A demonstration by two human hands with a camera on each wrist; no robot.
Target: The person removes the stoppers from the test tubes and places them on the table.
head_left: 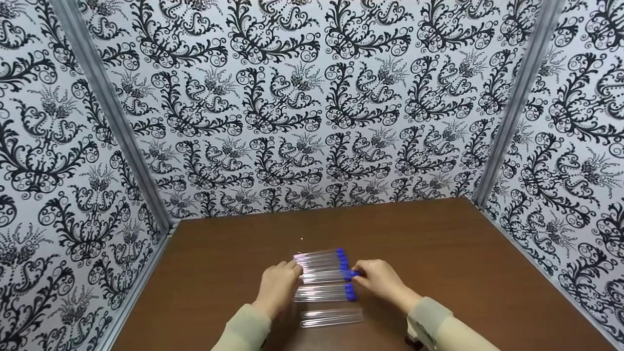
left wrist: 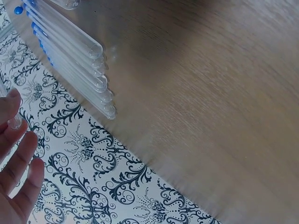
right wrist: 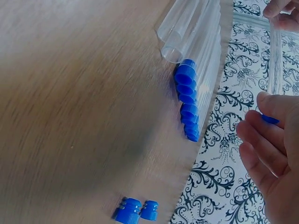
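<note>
My left hand (head_left: 281, 284) pinches the rounded bottom of a clear test tube (right wrist: 274, 60) between thumb and fingertips. At the tube's other end, my right hand (head_left: 382, 279) pinches a blue cap (right wrist: 270, 119), mostly covered by the fingers; whether it is fully seated is hidden. The tube is held above the table, over a row of capped test tubes (left wrist: 79, 60) lying side by side, their blue caps (right wrist: 186, 74) toward the right. Nearer the person lie two uncapped tubes (head_left: 331, 317), their open mouths facing right.
Two loose blue caps (right wrist: 128, 212) sit on the brown wooden table (head_left: 234, 243) in the right wrist view. White panels with black scrollwork (head_left: 302, 107) stand behind the table and along both sides, with grey metal posts (head_left: 112, 107) at the corners.
</note>
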